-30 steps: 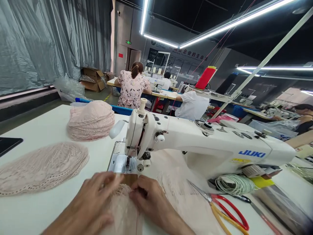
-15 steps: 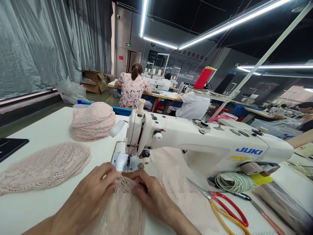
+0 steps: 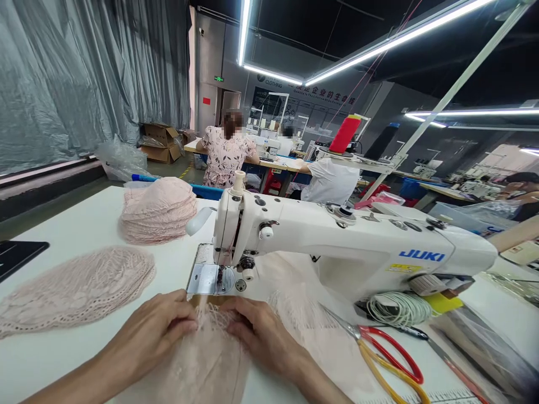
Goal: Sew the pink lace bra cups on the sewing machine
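Observation:
My left hand (image 3: 154, 331) and my right hand (image 3: 261, 331) pinch the near edge of a pale pink lace piece (image 3: 206, 359) that lies on the white table (image 3: 63, 359) just in front of the needle plate (image 3: 209, 279). Both hands have fingers curled onto the lace, thumbs toward each other. The white JUKI sewing machine (image 3: 337, 241) stands right behind them, its needle and presser foot (image 3: 219, 275) a little beyond my fingertips.
A flat pile of pink lace pieces (image 3: 80, 286) lies at left, a taller stack (image 3: 158, 210) behind it. Red and yellow handled scissors (image 3: 387, 359) and a coil of cord (image 3: 396, 308) sit at right. More lace (image 3: 303, 314) spreads under the machine arm. Other people work at tables behind.
The lace piece under my hands has spread out wider toward me. My hands have shifted slightly back from the needle plate and stay gripped on its edge.

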`<state>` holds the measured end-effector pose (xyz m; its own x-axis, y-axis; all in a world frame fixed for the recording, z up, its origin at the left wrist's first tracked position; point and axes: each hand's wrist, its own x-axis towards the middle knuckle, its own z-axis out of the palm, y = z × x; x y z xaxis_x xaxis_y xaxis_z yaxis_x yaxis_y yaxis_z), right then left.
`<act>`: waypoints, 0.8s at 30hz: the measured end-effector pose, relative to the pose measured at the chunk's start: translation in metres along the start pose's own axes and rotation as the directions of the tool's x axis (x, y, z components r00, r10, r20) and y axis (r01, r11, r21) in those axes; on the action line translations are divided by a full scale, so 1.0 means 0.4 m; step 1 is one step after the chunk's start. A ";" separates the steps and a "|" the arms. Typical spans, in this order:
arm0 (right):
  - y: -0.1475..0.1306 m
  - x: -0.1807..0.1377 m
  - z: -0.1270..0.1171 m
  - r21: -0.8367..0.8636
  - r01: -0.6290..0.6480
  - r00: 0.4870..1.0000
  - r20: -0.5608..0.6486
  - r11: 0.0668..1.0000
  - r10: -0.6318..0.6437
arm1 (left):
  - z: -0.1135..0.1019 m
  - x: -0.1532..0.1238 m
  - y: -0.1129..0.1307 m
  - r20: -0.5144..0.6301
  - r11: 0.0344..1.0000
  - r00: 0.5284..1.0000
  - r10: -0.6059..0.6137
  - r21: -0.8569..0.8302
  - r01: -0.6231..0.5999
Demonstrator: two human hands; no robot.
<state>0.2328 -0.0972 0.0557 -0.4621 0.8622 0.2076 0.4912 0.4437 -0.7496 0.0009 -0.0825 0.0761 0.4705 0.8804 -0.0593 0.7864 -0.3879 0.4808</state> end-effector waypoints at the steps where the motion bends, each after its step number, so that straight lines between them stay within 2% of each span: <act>1: 0.000 0.000 0.000 -0.006 -0.014 1.000 -0.001 1.000 0.014 | -0.005 -0.004 -0.003 -0.010 1.000 1.000 0.016 0.001 -0.016; 6: -0.010 0.004 -0.002 -0.007 -0.121 0.992 0.023 0.993 0.121 | -0.023 0.004 -0.005 -0.062 0.995 0.997 0.036 -0.087 -0.041; 9: -0.018 0.008 -0.003 0.006 -0.146 0.989 0.030 0.989 0.145 | -0.015 0.038 -0.009 -0.052 0.998 0.998 0.031 -0.044 -0.034; 14: -0.016 0.006 -0.001 0.012 -0.117 0.993 -0.002 0.993 0.117 | 0.013 0.082 -0.025 -0.055 0.997 0.997 0.047 -0.063 -0.050; 18: -0.006 0.003 0.005 -0.002 -0.063 0.998 -0.001 0.998 0.063 | 0.026 0.094 -0.030 -0.038 0.997 0.999 0.034 -0.073 -0.037; 24: 0.003 0.000 0.004 0.005 -0.014 0.999 -0.031 1.000 0.014 | 0.024 0.099 -0.027 -0.051 0.988 0.994 0.100 -0.115 -0.105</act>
<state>0.2322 -0.0969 0.0536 -0.4319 0.8755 0.2169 0.4937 0.4308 -0.7554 0.0149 -0.0461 0.0600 0.5256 0.8501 0.0338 0.6814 -0.4444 0.5815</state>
